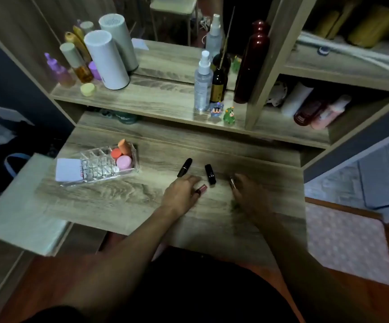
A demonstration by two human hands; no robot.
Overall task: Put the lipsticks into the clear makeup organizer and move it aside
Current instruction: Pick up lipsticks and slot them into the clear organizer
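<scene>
The clear makeup organizer (100,167) stands at the left of the wooden desk (123,199), with an orange sponge, a red and a pink round pot in its right end and a white card against its left. Two black lipsticks (184,167) (210,174) lie in the desk's middle. My left hand (180,193) rests just below them, its fingers closing on a pink lipstick (201,189). My right hand (249,194) lies to the right and pinches a thin metallic lipstick (232,182) at its fingertips.
A raised shelf (156,101) behind the desk carries white cylinders, a spray bottle (203,82), dark bottles and two small figurines (229,115). Side cubbies on the right hold more bottles. A pink dotted mat (345,243) lies on the floor at right.
</scene>
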